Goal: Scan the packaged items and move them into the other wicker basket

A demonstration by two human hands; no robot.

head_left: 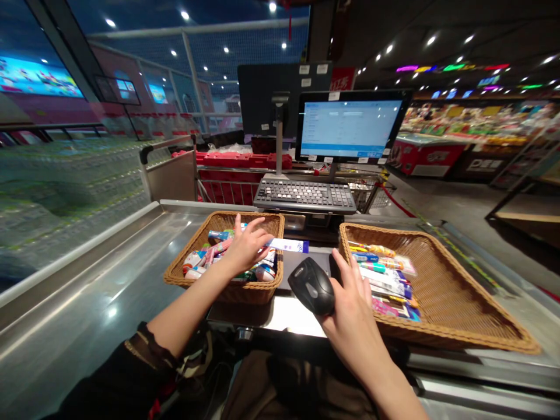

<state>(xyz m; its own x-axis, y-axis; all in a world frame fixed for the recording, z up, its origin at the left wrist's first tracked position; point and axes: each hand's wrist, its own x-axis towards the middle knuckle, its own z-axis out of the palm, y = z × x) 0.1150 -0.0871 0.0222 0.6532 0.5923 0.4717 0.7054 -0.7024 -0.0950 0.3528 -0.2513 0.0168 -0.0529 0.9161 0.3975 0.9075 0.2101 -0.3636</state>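
Note:
My left hand [247, 245] reaches into the left wicker basket [181, 277] and closes on a white and blue toothpaste box [289, 245] that sticks out over the basket's right rim. Several toothbrush and toothpaste packs [210, 256] lie in that basket. My right hand [352, 300] grips a black handheld barcode scanner [311, 286] between the two baskets, its head pointing left. To the right, a larger wicker basket [441, 291] holds several packaged items [385, 277] along its left side.
A keyboard [305, 195] and a lit monitor [350, 125] stand behind the baskets. The steel checkout counter [87, 303] stretches to the left. Red shopping baskets [236, 160] sit behind a metal rail. Store shelves [476, 125] and an aisle lie at the far right.

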